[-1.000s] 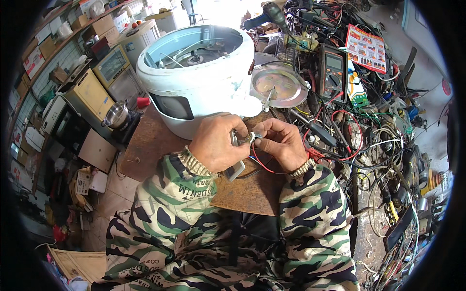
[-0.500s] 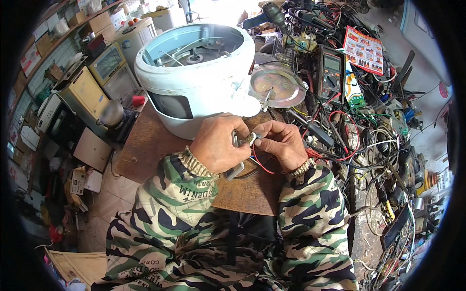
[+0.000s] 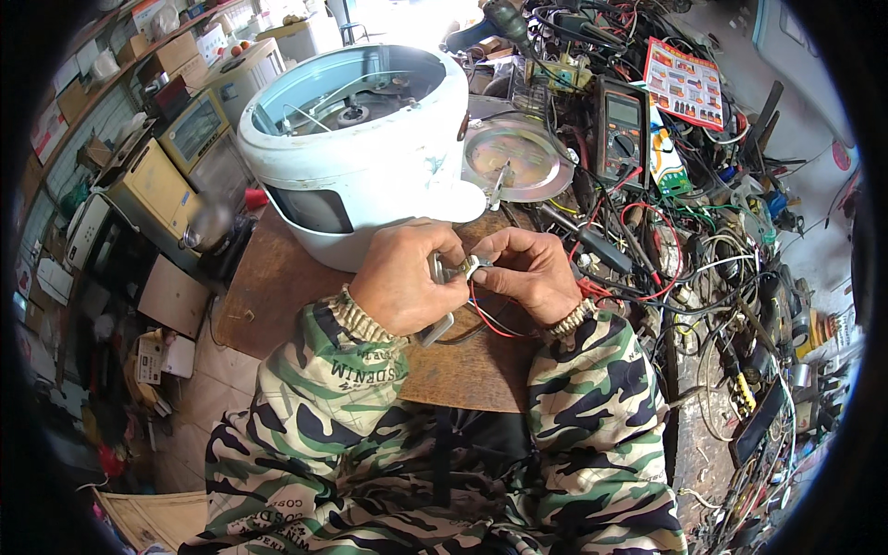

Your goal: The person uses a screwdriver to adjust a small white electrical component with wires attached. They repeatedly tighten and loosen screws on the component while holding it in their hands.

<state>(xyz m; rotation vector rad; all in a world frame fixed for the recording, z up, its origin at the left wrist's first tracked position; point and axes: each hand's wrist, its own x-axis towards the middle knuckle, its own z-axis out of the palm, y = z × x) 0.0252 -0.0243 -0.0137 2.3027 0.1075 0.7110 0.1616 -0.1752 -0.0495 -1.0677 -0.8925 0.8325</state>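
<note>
My left hand is closed around a grey metal bracket-like part, whose lower end shows below the fingers. My right hand pinches a small white piece against that part; its exact kind is too small to tell. From under the fingers run thin wires, red, blue and dark, over the brown wooden board. Just beyond my hands stands a white rice cooker body with its top off, a rod and a round metal part showing inside. A round metal plate lies to its right.
Tangled cables and tools crowd the bench at right, among them a multimeter with red and black leads and a printed sheet. On the left are yellow cabinets, shelves with boxes, and a round metal pot.
Both hands stay together at the same part, with the fingertips slightly shifted around the white piece. The whole view has moved a little, so the cooker body appears further left.
</note>
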